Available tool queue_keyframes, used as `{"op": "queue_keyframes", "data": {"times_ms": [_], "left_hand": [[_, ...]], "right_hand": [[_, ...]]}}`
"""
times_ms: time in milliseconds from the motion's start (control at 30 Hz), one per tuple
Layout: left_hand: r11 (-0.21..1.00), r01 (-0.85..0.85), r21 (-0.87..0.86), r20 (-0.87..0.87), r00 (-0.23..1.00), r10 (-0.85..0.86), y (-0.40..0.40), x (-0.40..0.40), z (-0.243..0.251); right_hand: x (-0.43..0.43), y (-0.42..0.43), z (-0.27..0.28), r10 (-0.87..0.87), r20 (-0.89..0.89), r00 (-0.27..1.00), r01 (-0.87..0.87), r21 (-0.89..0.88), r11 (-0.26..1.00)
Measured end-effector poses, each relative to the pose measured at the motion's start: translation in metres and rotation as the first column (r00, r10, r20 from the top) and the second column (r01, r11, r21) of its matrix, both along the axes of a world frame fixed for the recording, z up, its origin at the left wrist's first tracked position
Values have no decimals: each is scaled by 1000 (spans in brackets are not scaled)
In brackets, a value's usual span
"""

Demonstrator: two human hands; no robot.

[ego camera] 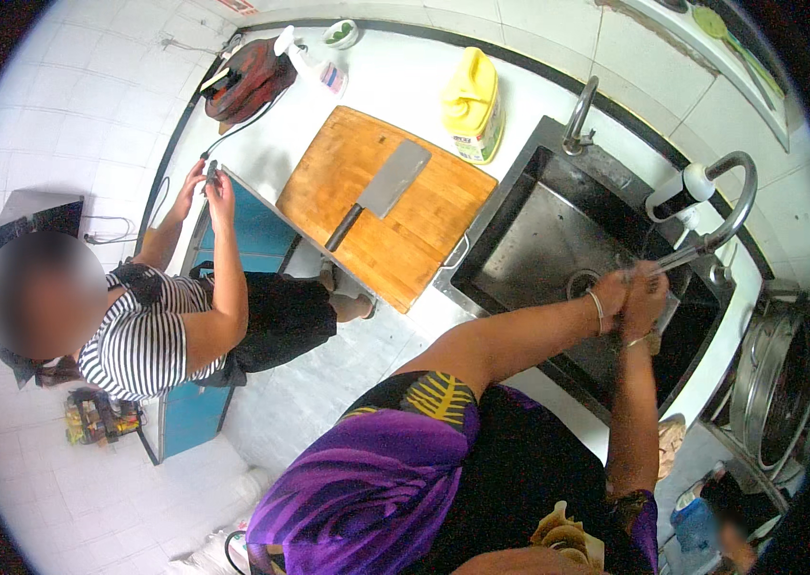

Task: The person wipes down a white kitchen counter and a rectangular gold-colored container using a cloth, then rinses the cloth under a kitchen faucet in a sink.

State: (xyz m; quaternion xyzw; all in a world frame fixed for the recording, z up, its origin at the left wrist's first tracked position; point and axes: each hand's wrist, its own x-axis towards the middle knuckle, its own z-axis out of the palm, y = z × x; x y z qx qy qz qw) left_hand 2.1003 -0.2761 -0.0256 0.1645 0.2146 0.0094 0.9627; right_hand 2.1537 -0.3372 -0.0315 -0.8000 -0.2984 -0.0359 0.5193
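Note:
My left hand [611, 293] and my right hand [646, 291] are pressed together over the black sink [506, 269], just below the end of a curved metal faucet [741, 190]. The fingers overlap, so whether anything lies between them is hidden. A pale bracelet circles my left wrist and a yellowish band my right. Beside the faucet is a dark and white pump bottle [679, 192]. Left of the sink a wooden cutting board [448, 237] lies on the white counter, with a cleaver [394, 180] flat on top.
A yellow jug [473, 108], a spray bottle [319, 75], a dark red appliance [250, 83] and a small bowl [340, 34] line the back counter. A second faucet [580, 118] rises behind the sink. At left a person in stripes [139, 341] holds a small dark object [211, 174].

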Motion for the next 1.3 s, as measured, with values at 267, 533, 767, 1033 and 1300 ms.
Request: {"op": "queue_keyframes", "data": {"times_ms": [267, 533, 767, 1033, 1300], "left_hand": [[892, 141, 429, -413, 909, 55, 36, -1, 3], [971, -27, 237, -132, 989, 60, 23, -26, 47], [395, -34, 918, 32, 999, 12, 10, -40, -1], [914, 45, 402, -288, 954, 80, 36, -16, 30], [789, 42, 613, -149, 987, 63, 27, 8, 35]], "right_hand": [[-56, 11, 19, 203, 112, 973, -197, -60, 978], [-37, 18, -18, 60, -689, 722, -32, 53, 998], [0, 1, -19, -18, -311, 950, -192, -631, 752], [-52, 26, 17, 254, -878, 405, 290, 387, 875], [31, 12, 16, 396, -856, 333, 383, 506, 773]]}}
